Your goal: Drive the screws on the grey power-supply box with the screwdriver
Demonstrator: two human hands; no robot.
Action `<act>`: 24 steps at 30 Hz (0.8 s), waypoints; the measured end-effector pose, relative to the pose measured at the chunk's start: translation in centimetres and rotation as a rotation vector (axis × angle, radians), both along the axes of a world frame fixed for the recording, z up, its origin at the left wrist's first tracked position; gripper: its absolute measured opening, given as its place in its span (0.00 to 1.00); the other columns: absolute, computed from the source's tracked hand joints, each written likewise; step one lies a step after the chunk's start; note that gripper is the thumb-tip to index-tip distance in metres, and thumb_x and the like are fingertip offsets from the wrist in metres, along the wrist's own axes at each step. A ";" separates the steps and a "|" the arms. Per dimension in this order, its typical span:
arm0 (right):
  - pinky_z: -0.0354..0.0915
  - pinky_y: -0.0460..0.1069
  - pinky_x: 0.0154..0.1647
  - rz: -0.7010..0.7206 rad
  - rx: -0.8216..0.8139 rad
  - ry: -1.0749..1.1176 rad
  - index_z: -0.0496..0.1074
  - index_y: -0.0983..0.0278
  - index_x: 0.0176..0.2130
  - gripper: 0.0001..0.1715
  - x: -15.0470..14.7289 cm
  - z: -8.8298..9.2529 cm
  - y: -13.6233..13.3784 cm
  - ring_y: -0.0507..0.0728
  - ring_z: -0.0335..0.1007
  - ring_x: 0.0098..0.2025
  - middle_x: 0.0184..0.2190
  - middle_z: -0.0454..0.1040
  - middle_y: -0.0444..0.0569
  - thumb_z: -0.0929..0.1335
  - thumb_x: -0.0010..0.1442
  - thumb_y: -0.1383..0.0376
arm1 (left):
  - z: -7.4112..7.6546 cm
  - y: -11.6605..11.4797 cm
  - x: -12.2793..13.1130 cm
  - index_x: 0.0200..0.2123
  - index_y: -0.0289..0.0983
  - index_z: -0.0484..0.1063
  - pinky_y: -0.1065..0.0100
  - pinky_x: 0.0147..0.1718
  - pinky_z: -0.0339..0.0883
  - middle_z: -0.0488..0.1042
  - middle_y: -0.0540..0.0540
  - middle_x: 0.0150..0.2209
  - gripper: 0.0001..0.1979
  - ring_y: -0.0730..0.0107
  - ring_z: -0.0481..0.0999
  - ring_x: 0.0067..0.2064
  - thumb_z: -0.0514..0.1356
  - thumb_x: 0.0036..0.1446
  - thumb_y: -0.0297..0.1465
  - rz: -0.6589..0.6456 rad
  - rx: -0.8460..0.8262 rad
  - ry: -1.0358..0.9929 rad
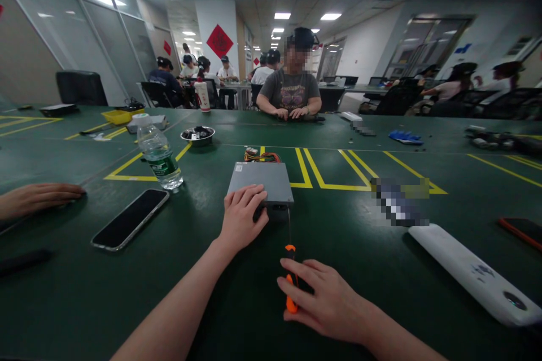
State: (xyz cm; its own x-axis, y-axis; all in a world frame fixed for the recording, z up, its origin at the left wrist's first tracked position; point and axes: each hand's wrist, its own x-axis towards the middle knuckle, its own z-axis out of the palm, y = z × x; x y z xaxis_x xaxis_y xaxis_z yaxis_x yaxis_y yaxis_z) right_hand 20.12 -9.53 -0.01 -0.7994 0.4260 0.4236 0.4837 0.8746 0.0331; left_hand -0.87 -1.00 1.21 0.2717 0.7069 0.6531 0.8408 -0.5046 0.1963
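Our left hand (pixel 244 215) lies spread on the grey box (pixel 271 177), mid-table | right hand (pixel 324 296) holds an orange-black screwdriver (pixel 291 303), tip by the box's near right corner | white sticker (pixel 239 168), green bottle label (pixel 164 163): we cannot read either

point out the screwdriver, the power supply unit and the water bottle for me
Screwdriver (pixel 291 306): head view, on the orange end of its handle.
Power supply unit (pixel 271 177): head view, on its grey top cover.
Water bottle (pixel 163 166): head view, on its green label.
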 end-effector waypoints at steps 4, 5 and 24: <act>0.67 0.52 0.36 0.056 0.055 0.112 0.67 0.67 0.42 0.18 0.1 -0.5 0.2 0.56 0.72 0.35 0.43 0.73 0.58 0.62 0.64 0.55 | 0.0 0.0 0.0 0.45 0.43 0.67 0.56 0.50 0.52 0.70 0.49 0.52 0.14 0.61 0.64 0.55 0.56 0.54 0.30 -0.002 0.002 -0.003; 0.67 0.51 0.37 0.060 0.049 0.137 0.67 0.68 0.41 0.18 0.1 -0.7 0.2 0.56 0.72 0.37 0.42 0.73 0.58 0.61 0.64 0.55 | 0.0 0.0 0.0 0.45 0.43 0.67 0.56 0.50 0.52 0.70 0.49 0.52 0.14 0.61 0.64 0.55 0.56 0.54 0.30 -0.004 0.001 -0.002; 0.68 0.52 0.37 0.012 0.049 0.111 0.68 0.69 0.43 0.23 0.0 -0.6 0.1 0.58 0.72 0.37 0.43 0.72 0.60 0.61 0.63 0.52 | -0.1 0.1 0.1 0.45 0.43 0.66 0.56 0.50 0.52 0.70 0.49 0.52 0.13 0.62 0.64 0.55 0.56 0.55 0.32 0.000 0.003 -0.004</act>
State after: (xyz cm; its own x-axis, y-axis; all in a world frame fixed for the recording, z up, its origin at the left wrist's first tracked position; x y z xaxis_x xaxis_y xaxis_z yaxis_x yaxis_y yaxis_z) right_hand 20.08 -9.44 -0.65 -0.7512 0.3936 0.5299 0.4765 0.8789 0.0227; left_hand -0.80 -0.87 1.09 0.2688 0.7048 0.6565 0.8402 -0.5048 0.1980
